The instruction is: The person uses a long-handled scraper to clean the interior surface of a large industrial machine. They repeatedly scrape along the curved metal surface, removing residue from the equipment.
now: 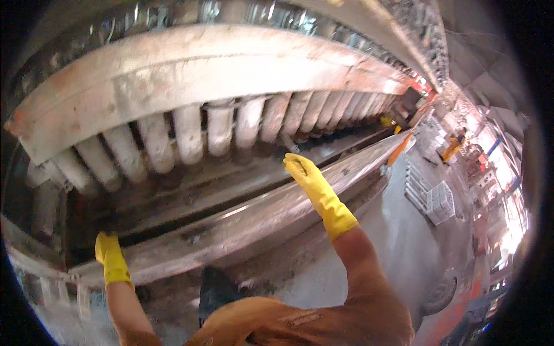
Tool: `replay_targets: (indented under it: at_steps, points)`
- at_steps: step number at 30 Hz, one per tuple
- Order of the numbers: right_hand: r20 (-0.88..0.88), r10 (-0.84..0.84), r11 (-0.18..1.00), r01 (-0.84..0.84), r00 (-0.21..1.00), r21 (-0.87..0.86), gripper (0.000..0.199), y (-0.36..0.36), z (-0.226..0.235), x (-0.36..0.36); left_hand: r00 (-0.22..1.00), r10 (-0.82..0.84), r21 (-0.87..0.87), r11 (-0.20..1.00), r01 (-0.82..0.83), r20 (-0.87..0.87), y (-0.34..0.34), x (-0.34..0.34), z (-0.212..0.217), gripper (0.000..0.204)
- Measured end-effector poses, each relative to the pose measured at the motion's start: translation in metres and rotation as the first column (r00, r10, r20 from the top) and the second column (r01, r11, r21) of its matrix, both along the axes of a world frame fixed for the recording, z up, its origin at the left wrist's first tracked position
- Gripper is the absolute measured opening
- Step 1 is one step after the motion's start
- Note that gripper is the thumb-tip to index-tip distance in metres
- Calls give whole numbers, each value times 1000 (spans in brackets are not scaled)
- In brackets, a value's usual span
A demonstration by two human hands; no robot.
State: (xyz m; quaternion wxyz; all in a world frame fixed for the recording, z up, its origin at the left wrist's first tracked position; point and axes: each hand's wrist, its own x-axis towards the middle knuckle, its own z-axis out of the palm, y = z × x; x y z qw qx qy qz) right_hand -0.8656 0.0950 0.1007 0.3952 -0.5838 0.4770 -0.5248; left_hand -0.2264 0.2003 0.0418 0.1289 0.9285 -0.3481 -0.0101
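A workshop floor strewn with pale crates runs off toward 3 o'clock, and a big grimy machine fills the view from 9 to 1 o'clock, its row of pale rollers (219,130) hanging under a heavy curved beam (190,69). Below them a long metal rail (259,216) slants from 8 toward 2 o'clock. The left hand (109,254), in a yellow glove, rests on the rail's lower end, fingers curled over its edge. The right hand (306,173), also gloved, reaches farther up, fingers extended toward a small dark tool (288,144) just beyond; whether it grips it I cannot tell.
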Motion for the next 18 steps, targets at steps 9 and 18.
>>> replay_targets:
  at_steps: [9,18]
  points:
    - [16,-419,569,277,908,-774,41,115,331,2,1000,-9,-22,1000,9,-17,31,-20,7,49]
    - [-405,-748,602,279,527,-749,44,135,457,51,997,-48,0,999,48,-60,34,-10,-8,55]
